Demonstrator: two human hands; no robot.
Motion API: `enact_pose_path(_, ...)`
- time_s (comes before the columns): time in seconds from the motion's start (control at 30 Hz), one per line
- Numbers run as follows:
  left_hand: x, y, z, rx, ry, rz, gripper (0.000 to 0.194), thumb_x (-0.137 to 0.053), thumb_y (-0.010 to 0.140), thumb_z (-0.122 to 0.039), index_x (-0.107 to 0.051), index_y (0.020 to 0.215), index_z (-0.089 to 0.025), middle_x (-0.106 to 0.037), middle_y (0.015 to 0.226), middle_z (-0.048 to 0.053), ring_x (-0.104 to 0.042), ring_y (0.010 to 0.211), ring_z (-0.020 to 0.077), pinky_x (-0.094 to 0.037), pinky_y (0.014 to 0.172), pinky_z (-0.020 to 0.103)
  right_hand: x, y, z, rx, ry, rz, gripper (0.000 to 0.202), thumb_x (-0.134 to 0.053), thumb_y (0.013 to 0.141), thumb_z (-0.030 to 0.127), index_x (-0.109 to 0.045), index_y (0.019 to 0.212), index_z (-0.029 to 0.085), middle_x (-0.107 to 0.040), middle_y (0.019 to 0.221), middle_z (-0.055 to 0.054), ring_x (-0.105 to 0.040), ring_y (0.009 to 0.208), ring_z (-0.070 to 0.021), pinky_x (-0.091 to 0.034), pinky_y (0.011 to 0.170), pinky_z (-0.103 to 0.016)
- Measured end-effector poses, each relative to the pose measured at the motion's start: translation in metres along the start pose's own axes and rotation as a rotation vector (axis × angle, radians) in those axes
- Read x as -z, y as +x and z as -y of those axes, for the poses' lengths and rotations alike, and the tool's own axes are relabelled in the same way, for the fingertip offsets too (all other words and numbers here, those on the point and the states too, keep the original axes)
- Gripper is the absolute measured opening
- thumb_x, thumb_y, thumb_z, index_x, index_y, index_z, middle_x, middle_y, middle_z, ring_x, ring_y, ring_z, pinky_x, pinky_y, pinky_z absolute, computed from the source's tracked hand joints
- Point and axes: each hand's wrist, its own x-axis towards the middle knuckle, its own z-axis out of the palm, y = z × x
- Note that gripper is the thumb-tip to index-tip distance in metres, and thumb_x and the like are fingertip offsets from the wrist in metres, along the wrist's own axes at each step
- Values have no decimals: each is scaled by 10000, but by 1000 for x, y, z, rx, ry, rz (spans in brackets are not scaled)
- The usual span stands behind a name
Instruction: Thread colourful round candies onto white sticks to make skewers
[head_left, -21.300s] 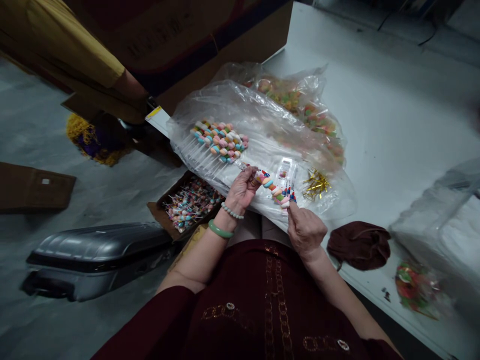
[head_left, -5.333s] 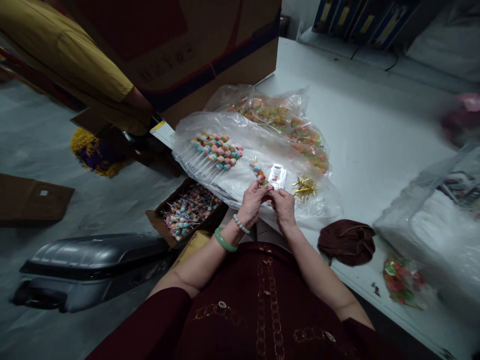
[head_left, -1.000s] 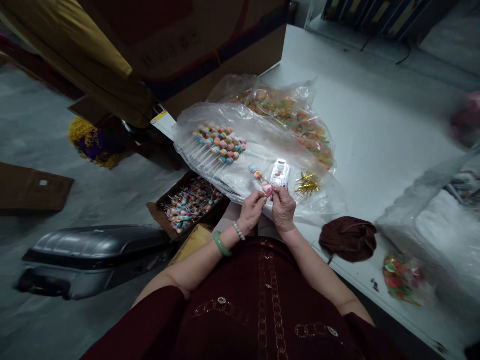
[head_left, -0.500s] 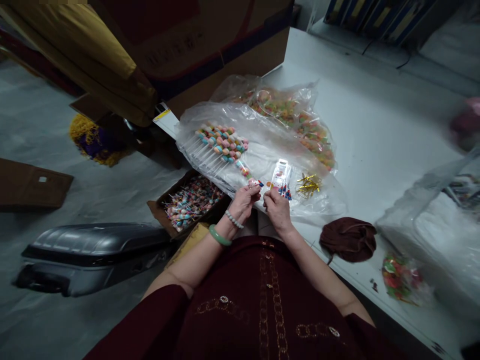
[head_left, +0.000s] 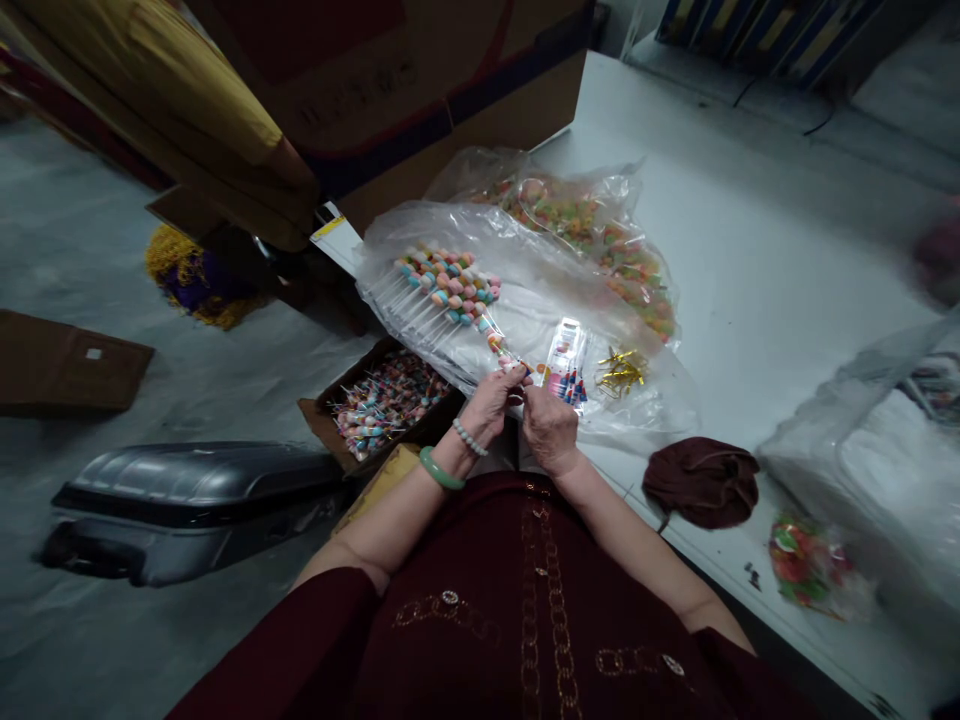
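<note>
My left hand (head_left: 489,402), wearing a bead bracelet and a green bangle, is closed on a candy skewer (head_left: 495,342) in clear wrap, with pastel balls. Fingertips of my right hand (head_left: 550,428) are pinched together against the left ones at its near end; what they grip is too small to make out. Beyond, a bunch of similar candy skewers (head_left: 454,285) lies on a clear plastic bag (head_left: 525,265). Just past my right hand are small printed cards (head_left: 574,385) and a clear packet (head_left: 566,345). Gold twist ties (head_left: 621,372) lie in a pile to the right.
Below the table's left edge, an open carton (head_left: 386,400) holds many wrapped candies. A big cardboard box (head_left: 450,140) stands at the back, and a person in yellow (head_left: 202,80) is beside it. A brown cloth bundle (head_left: 701,482) rests on the white table (head_left: 735,270). A grey suitcase (head_left: 202,490) lies left.
My right hand has moved left and in, so its fingertips now meet those of my left hand at the skewer's end. The left hand keeps its hold.
</note>
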Motion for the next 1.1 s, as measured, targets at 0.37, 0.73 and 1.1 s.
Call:
enact_pose_path(0.37, 5, 11, 2, 97, -49, 46, 211, -776, 640, -291, -701, 734, -118, -638, 681, 23, -530, 645, 114, -389, 598, 229, -9, -2, -2, 7, 5, 69, 240, -390, 930, 162, -579, 782, 177, -602, 639, -49, -527, 613, -165, -270, 578, -289)
enact_pose_path(0.73, 14, 9, 0, 92, 10, 200, 317, -780, 698, -303, -718, 954, -127, -666, 752, 29, -564, 638, 109, -419, 595, 224, -4, 4, -1, -454, 616, 254, 156, -460, 846, 248, -564, 736, 207, -604, 628, -14, -533, 574, -149, -357, 564, -259)
enact_pose_path(1.1, 15, 17, -4, 156, -219, -17, 132, -705, 756, -113, -607, 670, -127, -590, 591, 1, -589, 600, 112, -476, 621, 230, 2, 10, 2, -744, 1146, 366, 175, -556, 747, 360, -526, 649, 218, -524, 492, 62, -432, 400, -91, -347, 430, -222)
